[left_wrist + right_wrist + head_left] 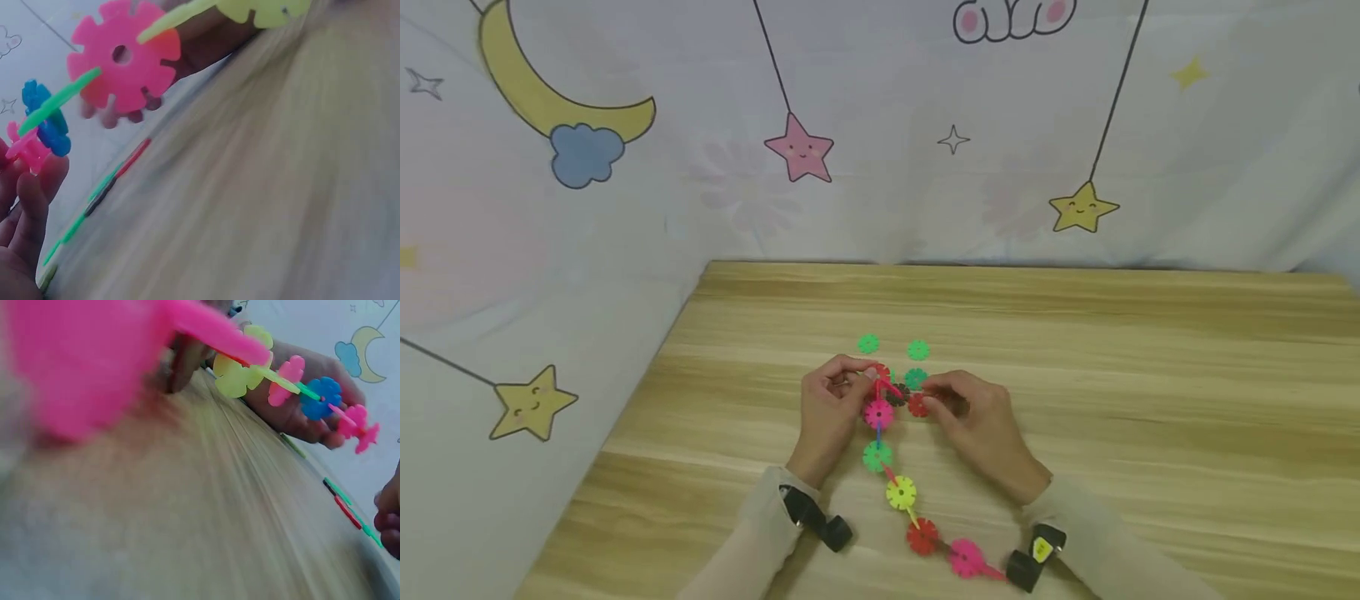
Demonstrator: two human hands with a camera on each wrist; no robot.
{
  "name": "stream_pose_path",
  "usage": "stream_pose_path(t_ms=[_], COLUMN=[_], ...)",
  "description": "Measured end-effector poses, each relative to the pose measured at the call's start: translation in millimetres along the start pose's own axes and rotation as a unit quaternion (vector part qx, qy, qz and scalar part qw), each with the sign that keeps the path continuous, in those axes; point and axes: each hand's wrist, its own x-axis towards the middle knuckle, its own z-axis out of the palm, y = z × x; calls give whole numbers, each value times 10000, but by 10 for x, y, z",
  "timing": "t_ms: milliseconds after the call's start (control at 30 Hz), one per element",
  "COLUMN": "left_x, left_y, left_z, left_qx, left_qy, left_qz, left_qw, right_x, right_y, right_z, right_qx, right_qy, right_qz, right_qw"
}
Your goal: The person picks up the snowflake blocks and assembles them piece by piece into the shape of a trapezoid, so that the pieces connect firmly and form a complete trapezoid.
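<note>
Plastic discs (878,414) form a chain (901,493) pinched by left fingers (850,365).

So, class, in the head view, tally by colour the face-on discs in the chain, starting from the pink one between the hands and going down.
Pink discs: 2
Green disc: 1
Yellow disc: 1
Red disc: 1
Total: 5

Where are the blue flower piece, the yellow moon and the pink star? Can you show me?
Blue flower piece (324,391): right wrist view, on its flat face near the middle.
Yellow moon (532,90): head view, on the middle of its curve.
Pink star (801,152): head view, on the middle of its body.
</note>
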Motion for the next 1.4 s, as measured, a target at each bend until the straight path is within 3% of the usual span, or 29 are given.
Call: stream_pose_path(t_ms=[233,533,633,800,900,1000,1167,1300,1400], left_x=[-20,13,13,41,51,52,28,-3,-18], left_y=[-14,-23,-24,-30,-32,-25,-12,-20,-19], left_z=[-140,-95,-92,-118,-125,-130,-122,-88,-57], left_qx=[70,148,159,425,485,478,548,723,740], left_qy=[567,1167,1216,1239,1253,1276,1360,1369,1343], left_qz=[143,153,165,105,-24,-148,-269,-204,-121], left_qw=[9983,9929,9923,9913,9909,9906,9888,9877,9881], right_x=[33,97,96,121,130,134,137,153,191], right_y=[22,109,141,148,144,146,171,186,174], right_z=[-4,-196,-232,-224,-237,-264,-325,-388,-459], right_qx=[-1032,-990,-1006,-1056,-953,-681,-12,299,251], right_qy=[-854,-1187,-1219,-1311,-1403,-1310,-788,-363,-61], right_qz=[139,886,998,859,1042,1222,1374,1201,932], right_qw=[9909,9840,9824,9820,9800,9815,9874,9917,9953])
